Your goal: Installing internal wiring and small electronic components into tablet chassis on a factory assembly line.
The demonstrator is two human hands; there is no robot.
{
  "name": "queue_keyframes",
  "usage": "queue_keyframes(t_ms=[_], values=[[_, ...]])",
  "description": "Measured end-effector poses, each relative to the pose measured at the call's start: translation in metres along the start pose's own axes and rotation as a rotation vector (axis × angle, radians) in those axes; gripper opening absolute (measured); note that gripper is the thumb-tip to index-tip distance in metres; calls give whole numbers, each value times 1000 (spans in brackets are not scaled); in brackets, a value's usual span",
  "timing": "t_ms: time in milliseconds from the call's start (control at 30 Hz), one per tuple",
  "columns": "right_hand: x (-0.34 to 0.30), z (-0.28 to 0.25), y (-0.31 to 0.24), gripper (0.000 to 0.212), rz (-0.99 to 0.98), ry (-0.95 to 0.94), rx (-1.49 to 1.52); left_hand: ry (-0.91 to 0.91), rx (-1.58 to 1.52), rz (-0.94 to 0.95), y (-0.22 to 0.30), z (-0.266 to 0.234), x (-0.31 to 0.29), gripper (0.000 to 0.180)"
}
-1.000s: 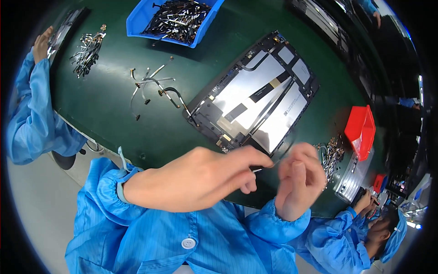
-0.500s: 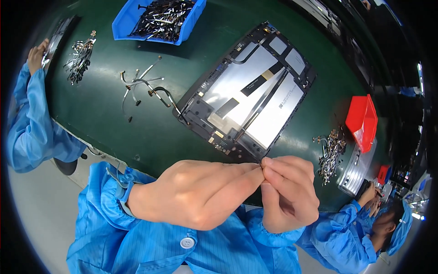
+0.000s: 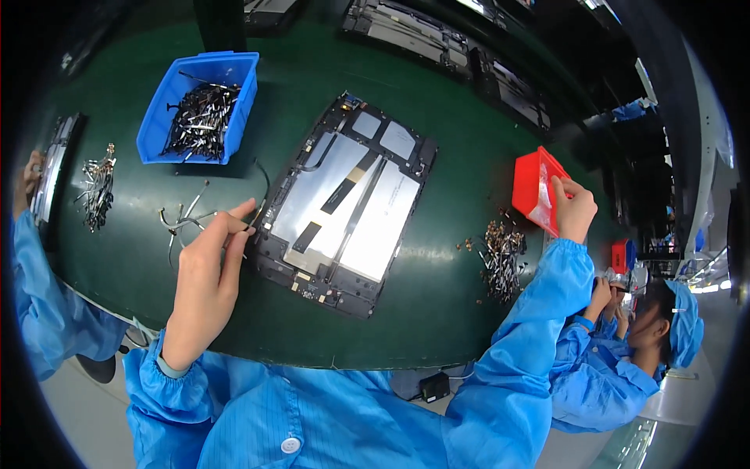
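Observation:
My left hand (image 3: 205, 273) is at the near left of an opened tablet (image 3: 355, 223), thumb and fingertips pinched on a thin dark flex cable (image 3: 264, 191) that curves up from them. Several loose flex cables (image 3: 181, 221) lie just beyond that hand. Off to the right, my right hand (image 3: 576, 209) reaches over a red bin (image 3: 530, 181), its fingers closed and pointing into the bin. Whatever those fingertips hold, if anything, is hidden. The tablet lies flat with its silver battery plates and black strips exposed.
A blue bin (image 3: 154, 129) full of flex cables stands at the far left. Cables are piled at the left (image 3: 97, 191) and in a heap (image 3: 504, 262) before the red bin. Co-workers sit on both sides. More tablet parts (image 3: 410, 35) lie along the back.
My hands were together at the tablet's near edge. They have parted: the left went to the loose cables and pinches one, the right went to the red bin. The view has shifted too.

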State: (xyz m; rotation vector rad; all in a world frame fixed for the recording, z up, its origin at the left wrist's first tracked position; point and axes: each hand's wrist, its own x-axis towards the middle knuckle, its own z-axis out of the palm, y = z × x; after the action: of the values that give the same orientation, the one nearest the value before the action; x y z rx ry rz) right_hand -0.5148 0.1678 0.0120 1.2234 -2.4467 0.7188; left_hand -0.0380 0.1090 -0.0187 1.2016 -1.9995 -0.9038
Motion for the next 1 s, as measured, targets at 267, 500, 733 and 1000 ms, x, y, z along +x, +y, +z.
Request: queue_keyframes(t_ms=[267,500,733,1000], values=[[-96,-10,-105,50,-28,-321,567,-78,-36,-71,-9,2,2,3],[-196,-3,-162,75,-162,-632,672,-299,-108,-119,14,1,-15,3],[-197,-39,-161,61,-235,-442,458,-333,10,-47,31,-11,-40,6],[-178,-11,-209,31,-499,-723,766,-475,-80,155,36,-3,-27,14]])
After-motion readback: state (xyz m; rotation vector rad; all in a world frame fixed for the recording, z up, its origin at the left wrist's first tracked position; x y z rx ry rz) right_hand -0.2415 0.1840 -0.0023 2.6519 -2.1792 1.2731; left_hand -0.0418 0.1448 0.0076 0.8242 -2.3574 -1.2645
